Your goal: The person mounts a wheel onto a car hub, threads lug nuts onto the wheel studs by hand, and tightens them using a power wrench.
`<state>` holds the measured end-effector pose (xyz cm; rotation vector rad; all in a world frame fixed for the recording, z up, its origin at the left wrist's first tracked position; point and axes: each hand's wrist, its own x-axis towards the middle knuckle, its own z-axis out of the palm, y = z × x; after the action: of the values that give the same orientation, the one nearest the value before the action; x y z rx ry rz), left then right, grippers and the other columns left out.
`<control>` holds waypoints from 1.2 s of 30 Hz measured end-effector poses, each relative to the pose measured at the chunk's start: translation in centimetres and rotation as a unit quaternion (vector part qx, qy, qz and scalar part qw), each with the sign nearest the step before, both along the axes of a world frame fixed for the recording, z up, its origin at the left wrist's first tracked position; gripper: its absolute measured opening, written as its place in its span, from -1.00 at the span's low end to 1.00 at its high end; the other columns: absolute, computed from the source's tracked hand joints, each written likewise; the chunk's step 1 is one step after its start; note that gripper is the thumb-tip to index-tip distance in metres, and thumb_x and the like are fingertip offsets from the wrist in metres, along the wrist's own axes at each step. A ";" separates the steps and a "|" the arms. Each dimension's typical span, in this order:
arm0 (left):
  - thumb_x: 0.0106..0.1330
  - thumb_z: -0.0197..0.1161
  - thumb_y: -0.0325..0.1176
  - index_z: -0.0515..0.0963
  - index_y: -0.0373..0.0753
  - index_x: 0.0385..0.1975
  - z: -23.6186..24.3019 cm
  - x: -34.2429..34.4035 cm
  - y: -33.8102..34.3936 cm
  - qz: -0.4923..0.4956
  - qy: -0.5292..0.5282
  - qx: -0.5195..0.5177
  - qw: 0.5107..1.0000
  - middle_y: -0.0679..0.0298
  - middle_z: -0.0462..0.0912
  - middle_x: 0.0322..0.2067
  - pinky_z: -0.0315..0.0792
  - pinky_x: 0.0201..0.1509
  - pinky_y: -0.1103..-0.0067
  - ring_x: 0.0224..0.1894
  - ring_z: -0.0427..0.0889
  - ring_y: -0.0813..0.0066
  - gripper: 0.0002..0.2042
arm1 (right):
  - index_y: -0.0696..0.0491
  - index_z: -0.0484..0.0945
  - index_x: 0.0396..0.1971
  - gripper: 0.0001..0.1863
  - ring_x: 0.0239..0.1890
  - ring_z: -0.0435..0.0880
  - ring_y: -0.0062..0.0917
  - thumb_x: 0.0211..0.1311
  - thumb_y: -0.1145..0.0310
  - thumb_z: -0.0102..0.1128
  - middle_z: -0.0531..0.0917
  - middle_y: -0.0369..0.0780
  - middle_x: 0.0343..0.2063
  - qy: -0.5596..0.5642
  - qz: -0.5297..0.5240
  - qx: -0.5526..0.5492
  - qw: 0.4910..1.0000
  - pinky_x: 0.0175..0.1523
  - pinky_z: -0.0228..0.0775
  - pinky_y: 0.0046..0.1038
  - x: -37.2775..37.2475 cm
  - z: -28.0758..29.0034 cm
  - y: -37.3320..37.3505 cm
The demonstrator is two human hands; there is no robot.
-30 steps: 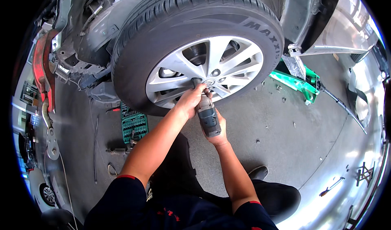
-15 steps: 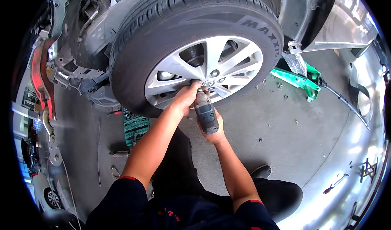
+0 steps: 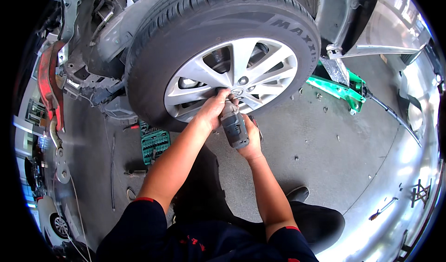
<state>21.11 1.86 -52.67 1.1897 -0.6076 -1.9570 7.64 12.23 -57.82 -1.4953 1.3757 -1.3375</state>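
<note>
A large wheel [image 3: 240, 57] with a black tire [image 3: 158, 71] and silver spokes fills the upper middle. In front of its hub is a grey and black impact wrench [image 3: 233, 125], its nose pointing at the lower hub. My right hand [image 3: 252, 141] is closed around the wrench's handle, mostly hidden behind the body. My left hand [image 3: 213, 109] is closed at the wrench's front end, thumb and fingertips against the hub beside the lug holes. What the nose fits onto is hidden by my fingers.
A green floor jack [image 3: 341, 92] with a long handle stands right of the wheel. Left on the floor lie an open green socket set [image 3: 154, 143] and a metal tool [image 3: 135, 173]. A red lift arm [image 3: 51, 83] is at far left. A screwdriver [image 3: 383, 209] lies at right.
The wrench has turned slightly, its rear end swinging a little up and to the right. My right hand has shifted right with it; my left hand stays at the hub.
</note>
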 end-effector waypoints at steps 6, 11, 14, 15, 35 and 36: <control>0.51 0.14 -0.09 0.48 -0.22 -0.22 -1.1 -1.4 5.0 -0.014 -0.086 -0.026 0.996 0.20 0.65 -0.36 0.63 -0.22 0.40 -0.33 0.67 0.40 -0.71 | 0.07 0.60 -0.19 -0.73 -0.25 0.73 -0.11 0.09 0.36 0.37 0.74 -0.06 -0.31 -0.067 0.013 -0.037 0.997 -0.10 0.55 -0.25 0.1 -4.4 2.5; 0.50 0.16 -0.08 0.49 -0.20 -0.21 -6.2 1.5 3.5 -0.015 -0.076 0.051 0.996 0.21 0.65 -0.34 0.62 -0.23 0.42 -0.33 0.67 0.39 -0.72 | 0.04 0.59 -0.17 -0.73 -0.20 0.72 -0.08 0.12 0.35 0.34 0.74 -0.06 -0.29 -0.061 0.032 0.045 0.997 0.03 0.49 -0.20 2.1 -7.5 3.4; 0.49 0.16 -0.08 0.50 -0.20 -0.25 -7.0 1.8 2.8 -0.044 -0.083 0.023 0.995 0.22 0.64 -0.37 0.62 -0.24 0.42 -0.36 0.65 0.40 -0.71 | 0.05 0.58 -0.16 -0.72 -0.16 0.70 -0.04 0.12 0.34 0.33 0.72 -0.04 -0.29 -0.033 0.010 0.035 0.999 0.02 0.49 -0.19 2.7 -8.6 3.1; 0.49 0.16 -0.08 0.50 -0.20 -0.25 -6.7 1.4 2.5 -0.043 -0.084 0.026 0.995 0.22 0.64 -0.37 0.62 -0.24 0.42 -0.36 0.65 0.40 -0.71 | 0.06 0.58 -0.16 -0.72 -0.16 0.69 -0.03 0.12 0.34 0.33 0.72 -0.03 -0.29 -0.021 -0.001 0.021 1.000 -0.02 0.50 -0.19 2.5 -8.7 2.6; 0.41 0.25 -0.08 0.53 -0.22 -0.17 -6.3 1.1 -0.5 0.006 -0.103 0.033 0.994 0.23 0.66 -0.34 0.62 -0.19 0.40 -0.33 0.66 0.36 -0.70 | 0.00 0.53 -0.05 -0.59 -0.08 0.68 -0.09 0.05 0.33 0.34 0.71 -0.09 -0.22 0.031 0.004 0.053 0.998 0.11 0.35 -0.10 0.7 -6.5 0.1; 0.43 0.22 -0.08 0.51 -0.23 -0.21 -6.0 1.0 -0.3 -0.003 -0.103 0.025 0.994 0.23 0.63 -0.39 0.63 -0.21 0.40 -0.36 0.66 0.35 -0.70 | -0.02 0.54 0.00 -0.54 -0.04 0.67 -0.12 0.03 0.31 0.34 0.71 -0.10 -0.17 0.064 -0.003 0.038 0.997 0.14 0.31 -0.10 0.3 -6.0 0.1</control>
<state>22.08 1.55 -58.63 1.4339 -0.6705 -1.8772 7.90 12.33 -63.79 -1.5502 1.4941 -1.1971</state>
